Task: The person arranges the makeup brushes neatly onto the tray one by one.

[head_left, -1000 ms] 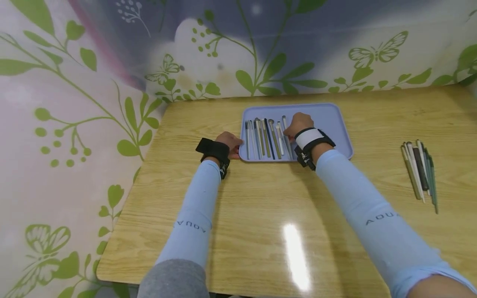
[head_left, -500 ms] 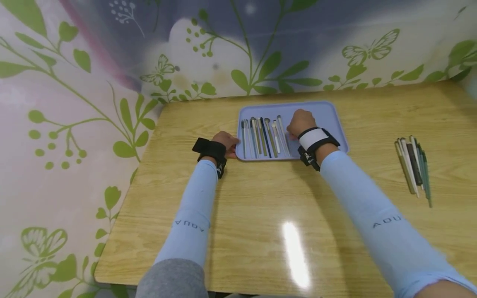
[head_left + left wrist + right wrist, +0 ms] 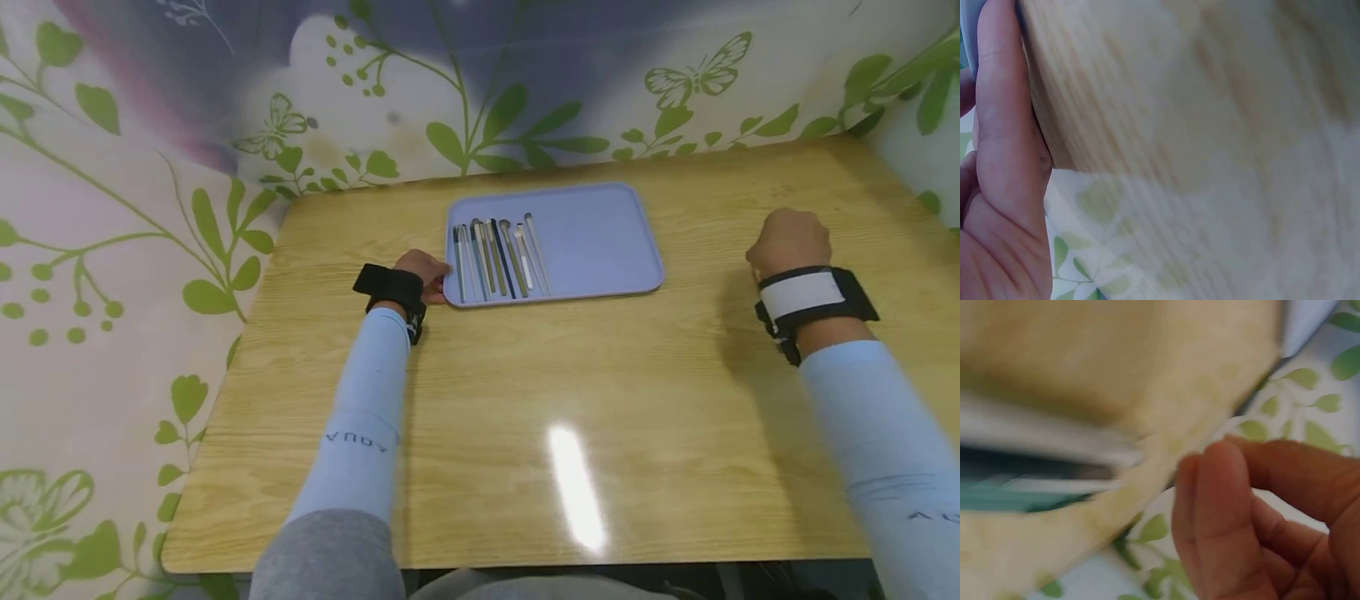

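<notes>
A lilac tray (image 3: 600, 242) lies at the back of the wooden table (image 3: 562, 375), with several pens and slim tools (image 3: 498, 258) lined up in its left half. My left hand (image 3: 427, 271) rests against the tray's near-left edge, and the left wrist view shows a straight finger (image 3: 1004, 125) lying along the tabletop. My right hand (image 3: 787, 237) hovers far to the right over the table, its fingers curled and holding nothing. In the right wrist view the thumb and a fingertip (image 3: 1210, 506) nearly meet beside a blurred pile of pens (image 3: 1029, 481). The head view hides that pile behind the hand.
A wall (image 3: 150, 167) covered in green leaf and butterfly wallpaper borders the table at the back and left. The tray's right half (image 3: 592, 225) holds nothing. A glare streak (image 3: 573, 483) lies on the near part of the tabletop.
My right hand has left the tray and swung right across the table to where the loose pens lay. The left hand stays at the tray's edge. The head view has shifted.
</notes>
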Demonstrator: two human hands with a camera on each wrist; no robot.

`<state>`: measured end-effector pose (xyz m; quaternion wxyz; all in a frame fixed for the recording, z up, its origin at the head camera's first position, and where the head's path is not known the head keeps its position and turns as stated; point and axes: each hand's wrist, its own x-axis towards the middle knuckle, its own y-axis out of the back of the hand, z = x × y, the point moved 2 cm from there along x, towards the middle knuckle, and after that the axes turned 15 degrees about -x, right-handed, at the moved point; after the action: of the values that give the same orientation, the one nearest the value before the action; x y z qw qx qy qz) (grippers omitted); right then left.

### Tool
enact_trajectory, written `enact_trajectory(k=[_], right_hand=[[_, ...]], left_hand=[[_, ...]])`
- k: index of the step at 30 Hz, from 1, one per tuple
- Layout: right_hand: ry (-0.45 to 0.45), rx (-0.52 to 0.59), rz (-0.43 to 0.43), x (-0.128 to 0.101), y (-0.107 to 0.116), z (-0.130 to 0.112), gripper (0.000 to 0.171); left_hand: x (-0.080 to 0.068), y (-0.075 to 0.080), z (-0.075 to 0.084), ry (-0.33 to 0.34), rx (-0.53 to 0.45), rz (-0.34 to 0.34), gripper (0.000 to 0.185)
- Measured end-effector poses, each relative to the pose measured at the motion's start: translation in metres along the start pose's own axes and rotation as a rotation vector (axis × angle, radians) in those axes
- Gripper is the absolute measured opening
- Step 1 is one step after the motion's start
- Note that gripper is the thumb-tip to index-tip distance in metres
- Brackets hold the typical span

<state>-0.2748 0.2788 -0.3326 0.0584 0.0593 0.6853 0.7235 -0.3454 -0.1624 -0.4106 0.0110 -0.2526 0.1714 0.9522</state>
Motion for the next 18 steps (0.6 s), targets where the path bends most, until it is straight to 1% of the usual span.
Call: enact_trajectory(k=[2, 4, 8, 11, 13, 15, 18], right_hand=[[-0.010, -0.020, -0.031, -0.004, -0.006, 0.009, 0.022], [-0.002, -0.029, -0.037, -0.008, -0.012, 0.015, 0.019], [0.004, -0.009, -0.059, -0.012, -0.024, 0.020, 0.015], [-0.006, 0.013, -0.072, -0.016, -0.029, 0.021, 0.015], [-0.007, 0.007, -0.083, -0.017, -0.030, 0.021, 0.016], [0.004, -0.021, -0.087, -0.017, -0.029, 0.020, 0.017], [0.010, -0.063, -0.113, -0.017, -0.030, 0.016, 0.020]], left_hand=[[0.000, 0.004, 0.001, 0.000, -0.003, 0.005, 0.019], [-0.002, 0.007, 0.003, 0.007, -0.019, 0.003, 0.019], [-0.007, 0.006, 0.005, 0.017, -0.020, 0.001, 0.018], [-0.010, 0.003, 0.005, 0.026, -0.039, -0.001, 0.017], [-0.011, 0.002, 0.005, 0.028, -0.039, -0.005, 0.017], [-0.011, 0.001, 0.005, 0.026, -0.048, -0.006, 0.017], [-0.010, -0.001, 0.005, 0.021, -0.033, -0.011, 0.018]])
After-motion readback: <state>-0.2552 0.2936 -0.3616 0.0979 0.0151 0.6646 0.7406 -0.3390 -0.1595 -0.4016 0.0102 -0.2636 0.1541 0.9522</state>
